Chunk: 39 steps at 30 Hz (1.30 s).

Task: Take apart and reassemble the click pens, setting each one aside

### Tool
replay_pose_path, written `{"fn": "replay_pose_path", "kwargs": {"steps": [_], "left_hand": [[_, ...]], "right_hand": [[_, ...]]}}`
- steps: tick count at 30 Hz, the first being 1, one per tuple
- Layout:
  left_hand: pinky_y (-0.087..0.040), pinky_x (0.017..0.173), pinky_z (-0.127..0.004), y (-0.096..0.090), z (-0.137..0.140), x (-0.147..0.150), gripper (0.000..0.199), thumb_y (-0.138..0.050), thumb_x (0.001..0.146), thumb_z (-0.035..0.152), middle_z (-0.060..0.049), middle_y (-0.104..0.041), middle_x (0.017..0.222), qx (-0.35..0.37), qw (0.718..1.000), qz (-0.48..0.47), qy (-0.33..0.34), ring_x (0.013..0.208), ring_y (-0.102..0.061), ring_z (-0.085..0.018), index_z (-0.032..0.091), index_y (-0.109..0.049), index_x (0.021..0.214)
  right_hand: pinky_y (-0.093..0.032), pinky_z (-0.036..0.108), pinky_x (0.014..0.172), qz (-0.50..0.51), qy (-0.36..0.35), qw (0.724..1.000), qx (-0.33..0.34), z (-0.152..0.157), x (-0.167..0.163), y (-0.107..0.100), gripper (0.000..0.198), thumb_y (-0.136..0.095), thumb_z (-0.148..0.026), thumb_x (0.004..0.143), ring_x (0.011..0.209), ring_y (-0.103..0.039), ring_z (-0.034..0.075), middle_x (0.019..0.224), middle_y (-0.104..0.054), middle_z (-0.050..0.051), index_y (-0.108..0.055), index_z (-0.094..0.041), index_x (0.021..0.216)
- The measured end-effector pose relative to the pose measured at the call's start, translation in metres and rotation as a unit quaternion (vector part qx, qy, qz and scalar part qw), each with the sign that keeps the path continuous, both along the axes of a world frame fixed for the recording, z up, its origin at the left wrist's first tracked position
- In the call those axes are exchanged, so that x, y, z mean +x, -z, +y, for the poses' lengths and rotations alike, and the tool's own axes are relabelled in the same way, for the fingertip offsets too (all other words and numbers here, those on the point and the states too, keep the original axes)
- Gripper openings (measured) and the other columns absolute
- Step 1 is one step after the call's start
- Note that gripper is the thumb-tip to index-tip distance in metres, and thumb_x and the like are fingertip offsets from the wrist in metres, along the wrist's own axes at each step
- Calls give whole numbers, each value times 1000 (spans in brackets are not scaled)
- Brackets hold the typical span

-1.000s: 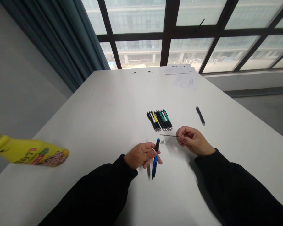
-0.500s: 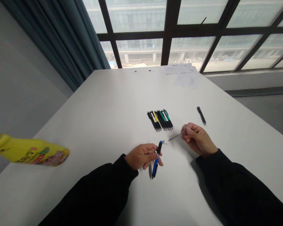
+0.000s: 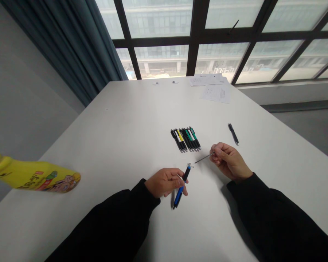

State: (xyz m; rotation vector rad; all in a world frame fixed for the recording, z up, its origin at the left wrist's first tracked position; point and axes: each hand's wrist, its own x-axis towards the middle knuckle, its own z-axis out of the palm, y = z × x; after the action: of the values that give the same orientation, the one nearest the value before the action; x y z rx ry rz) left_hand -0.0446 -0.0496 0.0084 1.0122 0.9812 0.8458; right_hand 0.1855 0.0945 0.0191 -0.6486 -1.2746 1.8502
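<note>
In the head view, my left hand point(image 3: 168, 182) is closed on a blue and black pen barrel point(image 3: 180, 193), its front end tilted up and away from me. Just beyond that end, small pen parts point(image 3: 190, 165) lie on the white table point(image 3: 120, 138); their exact shapes are too small to make out. To the right, my right hand point(image 3: 226, 160) pinches a thin dark pen refill point(image 3: 203, 158). The refill's tip points left toward the open end of the barrel, a short gap apart from it.
A row of several pens point(image 3: 186, 140) lies beyond my hands. One black pen point(image 3: 233, 134) lies apart on the right. A yellow bottle point(image 3: 38, 176) is at the left, and paper sheets point(image 3: 214, 92) lie at the far edge by the window.
The blue barrel has tilted a little: its front end has shifted slightly right and down, its rear end left. My right hand and the refill have hardly moved.
</note>
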Motion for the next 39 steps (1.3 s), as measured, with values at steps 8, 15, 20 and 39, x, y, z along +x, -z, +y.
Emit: {"fn": "replay_pose_path", "kwargs": {"steps": [8, 15, 20, 39], "left_hand": [[-39, 46, -20, 2, 0, 5, 45, -80, 75, 50, -12, -75, 71, -19, 998, -57, -27, 46, -58, -10, 10, -63, 87], [-47, 60, -26, 4, -1, 6, 43, -81, 75, 49, -8, -73, 66, -10, 998, -52, -24, 58, -67, -16, 11, -64, 87], [-48, 65, -28, 0, 0, 8, 46, -80, 75, 51, -8, -73, 66, -12, 999, -47, -16, 58, -66, -16, 10, -67, 90], [-44, 55, -24, 4, -2, 11, 47, -81, 73, 51, -6, -71, 62, -32, 999, -35, -23, 54, -65, -15, 11, -66, 90]], "right_hand": [[-30, 25, 48, -20, -14, 1000, -1, -2, -1, 1, 30, -82, -39, 76, 53, -44, 11, 63, -56, 0, -61, -19, 70], [-34, 25, 49, -30, -6, 1000, -3, -2, -2, 2, 27, -82, -39, 77, 53, -47, 11, 61, -56, -1, -64, -19, 73], [-35, 25, 51, -51, -51, 997, 30, -9, -8, 5, 25, -84, -34, 75, 53, -48, 10, 62, -58, -2, -65, -18, 71], [-30, 28, 54, -34, -173, 984, 24, -29, -21, 13, 26, -80, -28, 80, 54, -45, 10, 60, -56, -2, -63, -16, 64]]}}
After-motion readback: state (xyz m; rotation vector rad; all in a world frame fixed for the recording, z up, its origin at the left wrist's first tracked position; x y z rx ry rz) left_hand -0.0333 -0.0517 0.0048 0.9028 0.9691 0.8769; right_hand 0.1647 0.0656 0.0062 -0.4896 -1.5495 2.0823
